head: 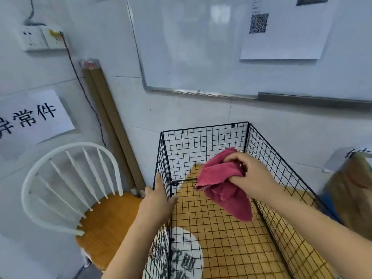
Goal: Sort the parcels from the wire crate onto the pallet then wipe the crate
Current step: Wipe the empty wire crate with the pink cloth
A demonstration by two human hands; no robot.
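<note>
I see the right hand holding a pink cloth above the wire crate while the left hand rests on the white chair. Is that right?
Not quite. The left hand holds the top of the wire crate at its left wall, not the white chair beside it. The right hand does hold the pink cloth above the crate, as the head view shows.

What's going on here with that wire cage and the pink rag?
A person seems to be about to wipe the cage. Their left hand clasps the top of the left wall of the wire crate, fingers outside and thumb inside. Their right hand grips a bunched pink cloth over the open crate, one end hanging down. No parcels show inside; only a yellow mat is visible through the mesh. A white chair stands just left of it.
</note>
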